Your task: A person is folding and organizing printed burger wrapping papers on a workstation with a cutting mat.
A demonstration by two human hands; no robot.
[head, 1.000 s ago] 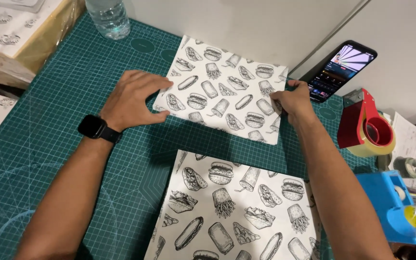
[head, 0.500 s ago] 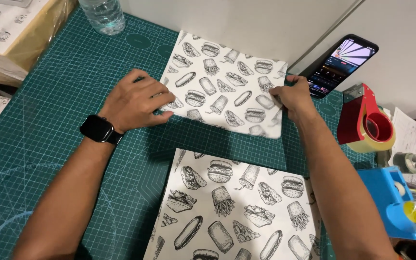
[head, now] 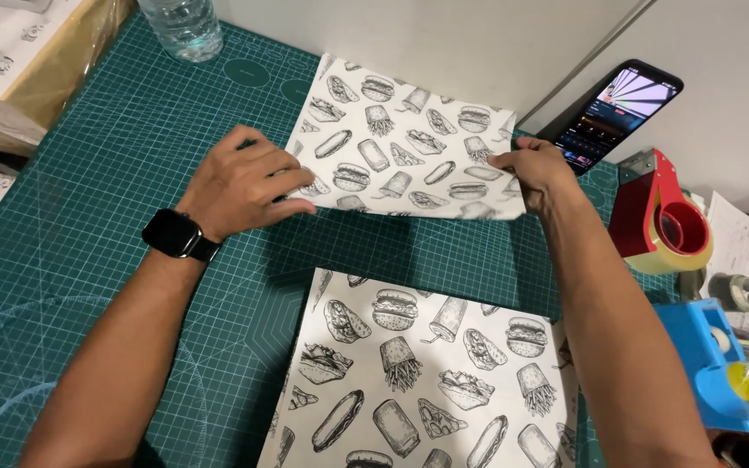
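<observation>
Printed sheet [head: 405, 143] lying on the green cutting mat [head: 88, 225], far edge lifted against the white wall, near edge raised slightly off the mat, with shadow beneath. Long axis running left to right, from one hand to the other. Left hand [head: 240, 182] pressed on the near left corner, fingers curled down and closed over the paper's edge, thumb tucked against it. Right hand [head: 541, 173] pinching the near right corner, fingers shut on the paper; thumb hidden behind the knuckles. Both hands touching the sheet at opposite ends of the same near edge, so neither nearer than the other; the rest of the sheet stretching away from the fingers toward the wall. Black watch [head: 175, 234] on the left wrist. Second printed sheet [head: 418, 373] flat on the mat, nearer the body, between the forearms, apart from the held one. Phone [head: 617, 113] propped against the wall just beyond the right hand. Red tape dispenser [head: 661, 217] and blue dispenser [head: 721, 364] off to the right; bottle [head: 185, 26] at the far left.
</observation>
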